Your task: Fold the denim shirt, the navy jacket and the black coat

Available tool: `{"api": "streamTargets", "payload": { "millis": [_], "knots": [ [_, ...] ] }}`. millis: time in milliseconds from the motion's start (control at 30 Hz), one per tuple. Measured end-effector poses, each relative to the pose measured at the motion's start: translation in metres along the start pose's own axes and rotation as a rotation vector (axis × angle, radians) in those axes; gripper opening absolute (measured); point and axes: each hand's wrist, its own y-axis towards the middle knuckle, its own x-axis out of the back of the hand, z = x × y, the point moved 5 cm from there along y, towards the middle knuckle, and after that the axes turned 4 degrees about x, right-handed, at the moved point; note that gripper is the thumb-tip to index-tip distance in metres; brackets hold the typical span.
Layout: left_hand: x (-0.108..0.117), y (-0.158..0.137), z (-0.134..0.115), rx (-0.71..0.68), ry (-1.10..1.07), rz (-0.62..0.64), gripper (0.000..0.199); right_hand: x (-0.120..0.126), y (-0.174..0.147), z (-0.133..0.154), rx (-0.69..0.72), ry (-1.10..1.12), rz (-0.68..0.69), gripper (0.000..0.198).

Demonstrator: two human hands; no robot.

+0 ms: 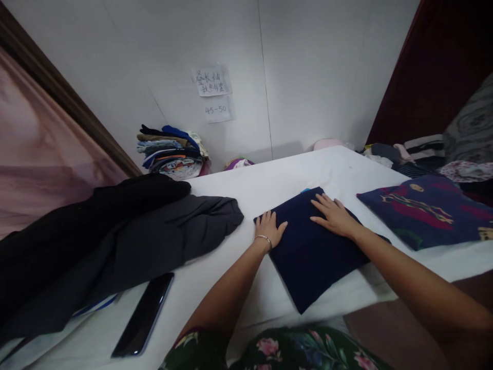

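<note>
A dark navy garment point(319, 257), folded into a rough rectangle, lies on the white sheet point(277, 177) in front of me. My left hand point(270, 229) rests flat near its left corner, fingers apart, with a thin bracelet at the wrist. Over the upper right part of the same garment my right hand point(334, 216) lies palm down, fingers spread. Neither hand grips anything. A small bright blue bit point(305, 190) peeks out at the far edge of the garment.
Dark grey and black clothes point(150, 236) are heaped at the left, with a phone point(144, 316) beside them. A folded patterned garment point(427, 210) lies at the right. Stacked clothes point(173, 151) stand by the wall, below paper notes point(213, 82). More clothes point(423, 149) lie far right.
</note>
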Motion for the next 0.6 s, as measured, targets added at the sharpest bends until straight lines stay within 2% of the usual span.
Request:
{"api": "streamTargets", "payload": {
  "millis": [100, 200, 267, 367, 433, 500, 600],
  "knots": [
    [-0.018, 0.004, 0.014, 0.057, 0.009, 0.031, 0.061, -0.018, 0.005, -0.014, -0.101, 0.052, 0.069, 0.065],
    [-0.021, 0.006, 0.02, 0.042, 0.019, 0.017, 0.062, -0.021, 0.008, -0.021, -0.113, 0.094, 0.085, 0.064],
    [-0.018, 0.006, 0.021, 0.046, 0.008, 0.025, 0.062, -0.013, 0.005, -0.025, -0.127, 0.181, 0.066, 0.061],
    [-0.005, 0.0, 0.022, 0.073, -0.06, -0.051, 0.058, 0.013, -0.01, -0.039, -0.186, 0.291, -0.095, 0.056],
    [0.008, -0.011, 0.027, 0.124, -0.168, -0.155, 0.056, 0.029, -0.03, -0.057, -0.313, 0.344, -0.194, 0.054],
    [0.015, -0.028, 0.036, 0.228, -0.364, -0.187, 0.056, 0.035, -0.052, -0.074, -0.466, 0.461, -0.19, 0.053],
    [0.01, -0.058, 0.048, 0.477, -0.776, -0.071, 0.059, 0.032, -0.077, -0.082, -0.641, 0.734, -0.117, 0.057]
  ]
}}
